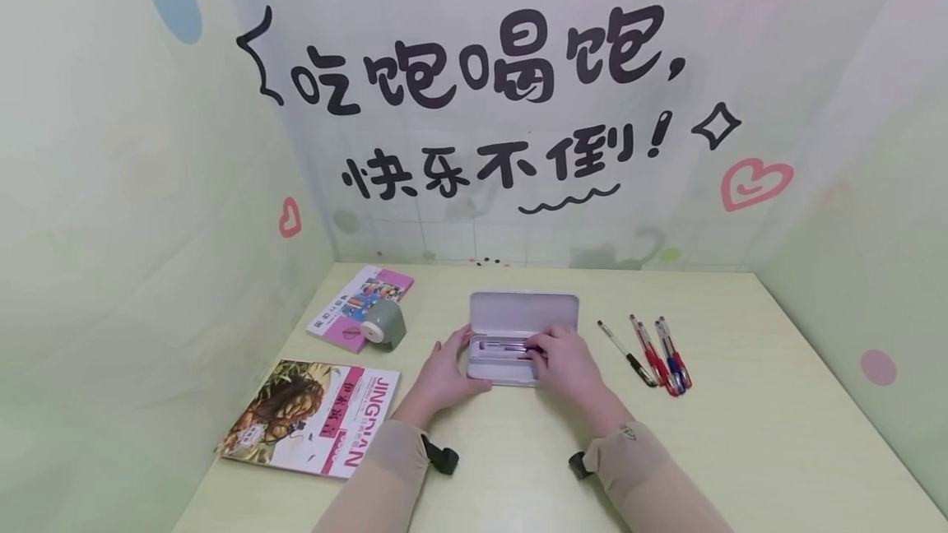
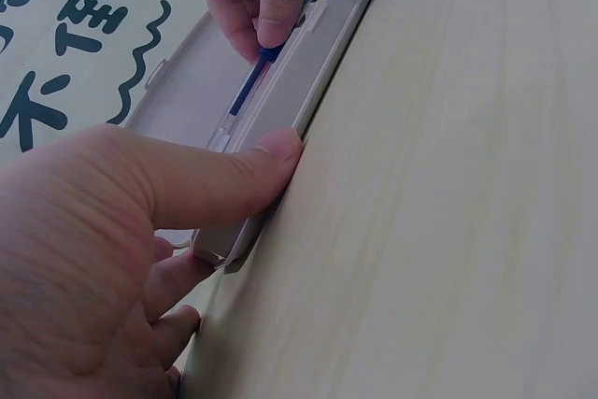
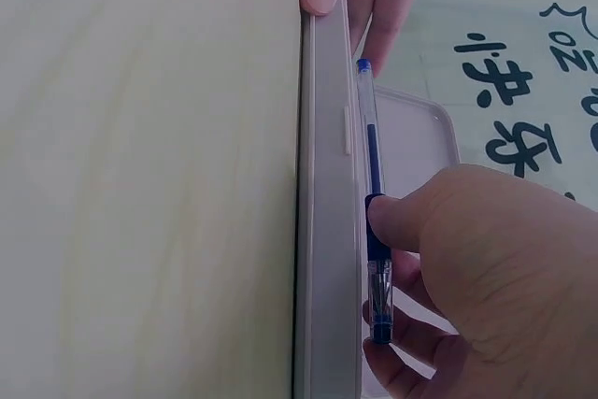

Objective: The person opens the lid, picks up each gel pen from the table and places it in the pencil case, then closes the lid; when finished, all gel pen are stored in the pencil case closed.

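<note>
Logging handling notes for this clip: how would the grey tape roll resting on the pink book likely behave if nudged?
The tape roll seems to stand on its rim, so it would probably roll off the pink book. It looks like a thick, stiff ring, unlikely to flop. Weight is hard to judge; probably light.

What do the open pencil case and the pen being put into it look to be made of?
The pencil case looks like matte, pale grey moulded plastic: thin walls, rounded corners, small moulded tabs. It could be painted tin. The pen, pinched by the right hand, has a clear glossy plastic barrel showing its blue ink tube, with a darker, probably rubbery grip. The left hand steadies the case.
</note>
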The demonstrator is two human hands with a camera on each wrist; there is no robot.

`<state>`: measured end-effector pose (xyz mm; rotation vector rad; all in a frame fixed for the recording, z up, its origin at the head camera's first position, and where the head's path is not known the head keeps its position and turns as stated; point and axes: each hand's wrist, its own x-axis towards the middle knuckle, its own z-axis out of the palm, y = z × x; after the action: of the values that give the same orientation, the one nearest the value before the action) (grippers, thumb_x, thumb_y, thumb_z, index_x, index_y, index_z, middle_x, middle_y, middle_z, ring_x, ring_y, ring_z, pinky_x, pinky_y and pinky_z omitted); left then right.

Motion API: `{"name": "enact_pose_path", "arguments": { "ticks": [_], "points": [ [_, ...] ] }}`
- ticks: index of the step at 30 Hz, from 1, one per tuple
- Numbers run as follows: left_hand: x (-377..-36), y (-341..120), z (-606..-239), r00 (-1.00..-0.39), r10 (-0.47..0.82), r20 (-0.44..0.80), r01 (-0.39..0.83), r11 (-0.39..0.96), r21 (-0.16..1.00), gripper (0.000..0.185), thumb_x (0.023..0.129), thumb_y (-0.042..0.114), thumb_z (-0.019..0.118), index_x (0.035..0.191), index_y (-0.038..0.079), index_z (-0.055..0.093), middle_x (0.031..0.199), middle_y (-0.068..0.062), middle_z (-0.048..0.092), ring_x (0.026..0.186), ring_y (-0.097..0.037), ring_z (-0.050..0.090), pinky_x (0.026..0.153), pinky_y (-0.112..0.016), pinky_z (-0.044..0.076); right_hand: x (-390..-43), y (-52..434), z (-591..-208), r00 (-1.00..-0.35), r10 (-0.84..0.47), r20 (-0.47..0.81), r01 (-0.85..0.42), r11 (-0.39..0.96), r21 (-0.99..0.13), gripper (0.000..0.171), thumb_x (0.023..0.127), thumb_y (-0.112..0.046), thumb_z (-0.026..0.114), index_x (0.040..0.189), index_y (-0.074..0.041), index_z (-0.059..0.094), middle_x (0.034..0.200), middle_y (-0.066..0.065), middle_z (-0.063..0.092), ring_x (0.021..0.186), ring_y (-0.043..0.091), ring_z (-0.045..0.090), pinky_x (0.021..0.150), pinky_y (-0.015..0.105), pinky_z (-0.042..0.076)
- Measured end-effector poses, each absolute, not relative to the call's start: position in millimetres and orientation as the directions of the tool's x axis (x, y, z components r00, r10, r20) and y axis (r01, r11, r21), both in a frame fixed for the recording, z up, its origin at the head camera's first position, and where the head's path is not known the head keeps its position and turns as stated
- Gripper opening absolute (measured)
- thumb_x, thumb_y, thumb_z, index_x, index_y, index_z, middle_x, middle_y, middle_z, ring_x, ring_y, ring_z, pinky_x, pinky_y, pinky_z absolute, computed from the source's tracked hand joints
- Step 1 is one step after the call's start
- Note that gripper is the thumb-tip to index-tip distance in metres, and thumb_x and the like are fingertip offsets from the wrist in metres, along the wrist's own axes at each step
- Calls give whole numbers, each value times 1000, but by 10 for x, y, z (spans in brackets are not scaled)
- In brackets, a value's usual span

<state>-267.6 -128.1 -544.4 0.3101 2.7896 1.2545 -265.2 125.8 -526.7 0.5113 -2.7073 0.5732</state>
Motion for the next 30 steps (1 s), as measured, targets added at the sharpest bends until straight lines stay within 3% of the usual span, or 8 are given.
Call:
{"name": "enact_pose_path", "arguments": {
  "ticks": [21,25,30],
  "points": [
    [-2664,-1289,-5437,-976,215,20,158,645,747,118,78,35,99,174,18,33,173,-10,50,166,-44,36,143,-63,9,-2658,1211,-5305,-905,-288,312,-392,851,-350,12,99,-14,78,110,-14,83,104,7,71,103,32,66,97,54,60],
    [-2672,-1289,-5442,-974,224,29,170,643,746,118,78,34,99,174,16,32,173,-11,50,165,-43,39,143,-61,9,-2660,1235,-5305,-919,-251,303,-361,845,-394,13,101,-17,77,113,-16,82,112,9,74,112,35,68,106,56,59],
    [-2686,-1288,-5441,-973,227,38,179,644,744,118,78,33,99,173,16,33,173,-10,50,164,-41,40,144,-60,8,-2671,1292,-5294,-931,-166,326,-308,837,-452,13,103,-20,75,113,-15,82,118,11,75,117,37,66,108,56,58]
  ]
}}
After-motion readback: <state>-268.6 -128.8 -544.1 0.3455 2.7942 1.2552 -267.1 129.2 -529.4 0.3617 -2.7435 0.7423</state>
